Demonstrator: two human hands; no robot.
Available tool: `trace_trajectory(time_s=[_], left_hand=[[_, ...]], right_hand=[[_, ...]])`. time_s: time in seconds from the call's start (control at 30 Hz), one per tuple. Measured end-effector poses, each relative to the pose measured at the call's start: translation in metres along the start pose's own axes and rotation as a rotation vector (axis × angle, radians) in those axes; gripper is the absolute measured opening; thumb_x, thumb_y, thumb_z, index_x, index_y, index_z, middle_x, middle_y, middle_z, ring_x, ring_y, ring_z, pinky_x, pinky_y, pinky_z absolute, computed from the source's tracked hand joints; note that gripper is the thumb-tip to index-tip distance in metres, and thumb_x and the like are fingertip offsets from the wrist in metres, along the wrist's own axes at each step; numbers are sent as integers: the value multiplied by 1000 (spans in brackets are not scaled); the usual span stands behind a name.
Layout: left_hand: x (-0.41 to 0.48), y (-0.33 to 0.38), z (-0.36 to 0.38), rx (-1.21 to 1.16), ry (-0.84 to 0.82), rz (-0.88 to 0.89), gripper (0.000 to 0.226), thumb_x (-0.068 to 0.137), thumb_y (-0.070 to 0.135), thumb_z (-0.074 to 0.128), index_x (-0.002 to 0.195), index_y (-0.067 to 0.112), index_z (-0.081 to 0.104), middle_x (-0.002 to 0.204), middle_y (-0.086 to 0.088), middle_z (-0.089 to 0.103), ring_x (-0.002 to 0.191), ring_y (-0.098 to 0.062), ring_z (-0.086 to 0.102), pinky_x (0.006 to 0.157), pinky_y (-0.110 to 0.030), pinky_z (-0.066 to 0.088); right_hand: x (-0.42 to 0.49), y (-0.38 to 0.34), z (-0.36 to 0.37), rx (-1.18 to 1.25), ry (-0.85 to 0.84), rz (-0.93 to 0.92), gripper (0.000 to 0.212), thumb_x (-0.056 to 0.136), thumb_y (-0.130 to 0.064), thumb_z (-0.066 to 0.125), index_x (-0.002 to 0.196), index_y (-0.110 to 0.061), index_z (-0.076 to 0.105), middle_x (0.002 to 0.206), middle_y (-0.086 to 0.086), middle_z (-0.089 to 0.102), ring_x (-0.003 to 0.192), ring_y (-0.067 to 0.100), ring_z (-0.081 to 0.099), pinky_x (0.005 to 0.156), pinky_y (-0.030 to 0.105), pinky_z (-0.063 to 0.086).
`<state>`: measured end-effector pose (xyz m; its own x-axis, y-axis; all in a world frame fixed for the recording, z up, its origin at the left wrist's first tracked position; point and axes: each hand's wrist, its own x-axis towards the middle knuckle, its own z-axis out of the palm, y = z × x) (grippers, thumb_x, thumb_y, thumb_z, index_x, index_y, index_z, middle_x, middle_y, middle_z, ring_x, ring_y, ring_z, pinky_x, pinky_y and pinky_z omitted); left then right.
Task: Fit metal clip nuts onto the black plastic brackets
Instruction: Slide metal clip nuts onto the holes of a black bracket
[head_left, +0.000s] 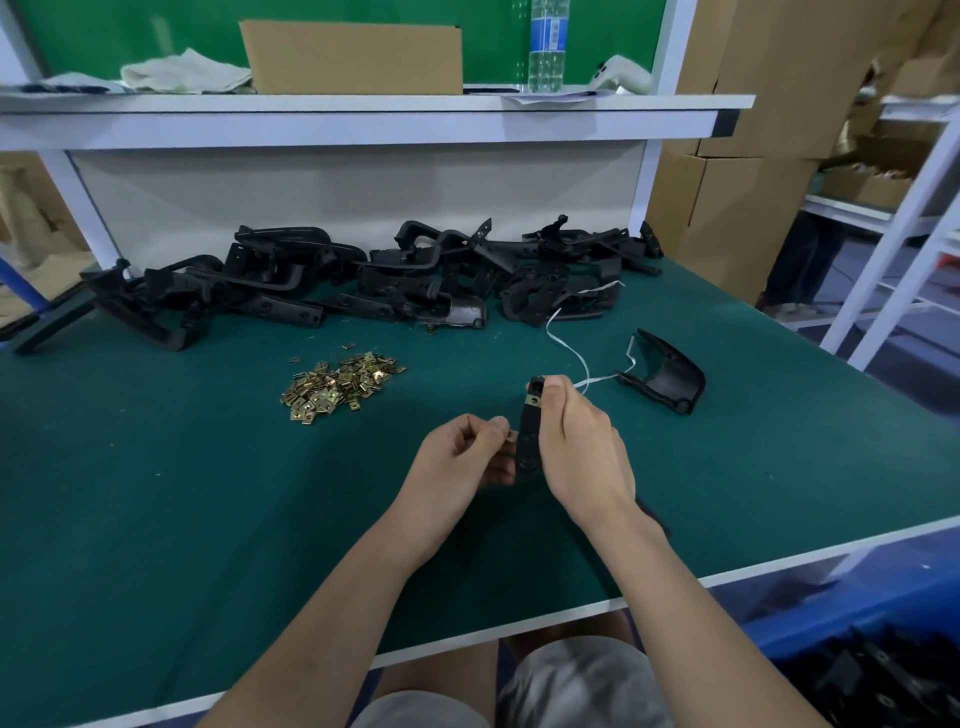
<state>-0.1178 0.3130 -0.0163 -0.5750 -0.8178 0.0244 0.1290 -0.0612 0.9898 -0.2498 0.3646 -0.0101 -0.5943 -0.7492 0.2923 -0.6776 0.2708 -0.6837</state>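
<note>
My right hand (582, 447) grips a long black plastic bracket (529, 441) upright over the green table, and its lower end runs out of sight behind my wrist. One brass clip nut (533, 400) sits on the bracket near its top. My left hand (467, 452) pinches a second clip nut (511, 435) against the bracket's left edge at mid-length. A loose heap of brass clip nuts (340, 387) lies to the left of my hands. Several more black brackets (374, 275) are piled along the back of the table.
A single curved black bracket (670, 371) lies right of my hands, with a white plastic strap (571, 348) trailing beside it. On the upper shelf (363, 111) stand a cardboard box (350, 57), a cloth and a water bottle (548, 47). Cartons stand at the right. A bin of black parts (893, 670) sits below the table's front edge.
</note>
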Motion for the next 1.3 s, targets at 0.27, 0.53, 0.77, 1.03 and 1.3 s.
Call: trace_trajectory(time_s=[0.27,0.53,0.77,1.03,1.3], left_hand=[[0,0,1,-12,4,-31,24,100,24,59,84,6,65,77,-3,71,70,-13,64,65,-23,54],[-1,-2,0,31,-9,-26,26,99,27,60,83,7,65,78,-7,69,70,-15,63,66,-24,54],[-2,-2,2,40,-13,-14,28,99,26,60,78,7,63,75,-7,68,68,-15,62,65,-24,53],[-11,-1,8,325,50,162,17,101,36,53,98,23,64,85,16,69,77,2,64,68,-11,47],[-14,2,0,513,182,402,35,83,60,60,115,55,46,108,38,59,101,12,59,78,0,41]], right_hand=[[-1,0,0,-12,8,-18,35,106,-45,15,92,-36,45,75,-16,50,66,12,47,67,36,33],[-2,-1,2,-56,28,-39,36,106,-44,14,101,-32,48,85,-14,52,71,22,48,68,36,35],[-2,-2,5,-112,25,-66,38,107,-42,14,105,-29,49,87,-12,51,73,22,47,68,37,35],[-1,-11,-5,-93,78,-63,33,106,-43,12,105,-32,44,98,-10,51,78,21,46,70,37,33],[-1,-32,-6,144,172,-48,33,104,-52,14,110,-33,41,110,-6,47,79,10,49,71,36,33]])
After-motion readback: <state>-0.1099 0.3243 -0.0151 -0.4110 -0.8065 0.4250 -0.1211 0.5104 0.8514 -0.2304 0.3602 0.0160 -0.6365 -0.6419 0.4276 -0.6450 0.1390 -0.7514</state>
